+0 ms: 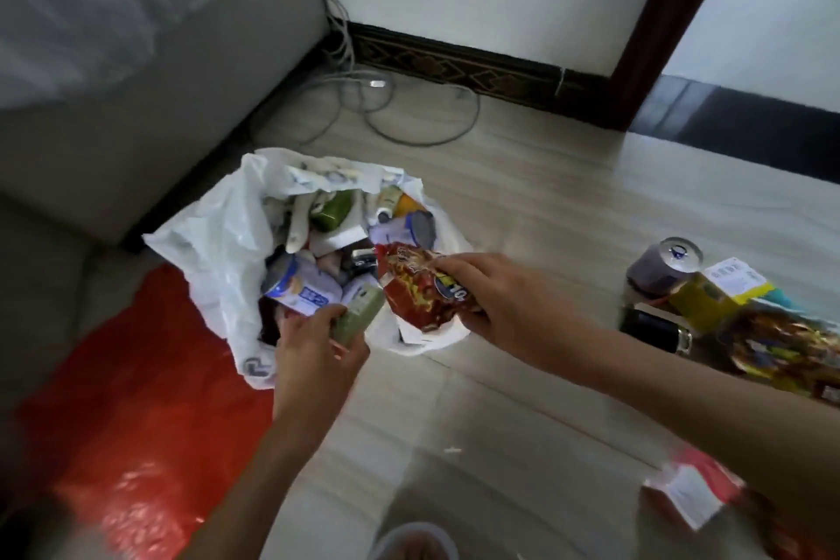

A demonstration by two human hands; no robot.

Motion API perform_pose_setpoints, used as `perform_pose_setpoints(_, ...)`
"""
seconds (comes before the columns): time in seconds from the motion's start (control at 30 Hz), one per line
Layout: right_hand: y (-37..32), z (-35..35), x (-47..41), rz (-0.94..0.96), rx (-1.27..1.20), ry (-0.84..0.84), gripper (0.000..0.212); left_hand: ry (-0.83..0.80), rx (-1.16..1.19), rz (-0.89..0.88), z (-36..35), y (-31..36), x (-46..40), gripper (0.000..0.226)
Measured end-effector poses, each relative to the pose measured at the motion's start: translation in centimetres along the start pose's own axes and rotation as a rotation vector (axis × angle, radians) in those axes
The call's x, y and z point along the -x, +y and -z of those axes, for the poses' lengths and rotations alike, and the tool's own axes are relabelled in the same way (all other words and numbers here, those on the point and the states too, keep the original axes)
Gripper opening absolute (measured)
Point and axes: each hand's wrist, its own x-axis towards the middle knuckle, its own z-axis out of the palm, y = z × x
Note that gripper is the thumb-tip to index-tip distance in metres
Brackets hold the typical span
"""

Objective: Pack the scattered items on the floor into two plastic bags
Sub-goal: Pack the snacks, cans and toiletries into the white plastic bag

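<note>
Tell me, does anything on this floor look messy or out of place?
Yes. A small heap still lies loose on the floor at right: a can tipped on its side, a yellow box, a dark bottle and a snack packet. Grey cables sprawl by the wall. Nothing looks spilled.

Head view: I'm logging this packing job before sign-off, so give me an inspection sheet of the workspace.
Surface: pale wood-look floor, a few small crumbs near the person.
Job's things: white plastic bag open and nearly full of cans and packets; red plastic bag lying flat beside it; red snack packet and green bar-shaped item held over the white bag.
Clutter: can, yellow box, dark item and colourful packet unpacked at right; red-and-white paper near the bottom right.
Grippers: left hand fingers closed on the green item; right hand fingers closed on the snack packet.
Cables: grey cable looped by the wall.
Surroundings: grey sofa, white wall, dark skirting, doorframe.
</note>
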Motion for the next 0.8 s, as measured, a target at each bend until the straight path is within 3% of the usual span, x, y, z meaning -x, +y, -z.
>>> perform_pose_setpoints(0.07,-0.5,-1.4,-4.3,0.074,0.016,-0.01,0.041,0.098,-0.064,-0.055,1.5,-1.2,-2.1,0.045)
perform_pose_setpoints(0.2,-1.0,-4.1,-10.7,0.206,0.147,0.071,0.03,0.237,-0.169,-0.17,3.0,-2.6,-6.2,0.026)
perform_pose_setpoints(0.33,-1.2,-6.0,-14.4,0.252,0.223,0.235,0.038,0.319,-0.434,-0.253,2.7,-4.5,-9.9,0.017)
perform_pose_setpoints(0.47,-0.5,-7.7,-17.6,0.2,0.284,0.289,0.036,0.353,-0.347,-0.014,2.7,-6.4,-12.0,0.034)
perform_pose_setpoints(0.6,-1.1,-10.6,-18.2,-0.008,0.377,0.085,0.041,0.199,-0.416,-0.029,1.9,-7.9,-11.8,0.022)
perform_pose_setpoints(0.7,-1.6,-11.8,-17.4,-0.099,0.282,-0.012,0.051,0.299,-0.295,-0.037,2.8,-9.2,-11.8,0.019)
perform_pose_setpoints(0.8,-1.5,-11.9,-16.6,-0.111,0.042,-0.054,0.051,0.302,0.043,0.317,4.9,-9.9,-13.4,0.052)
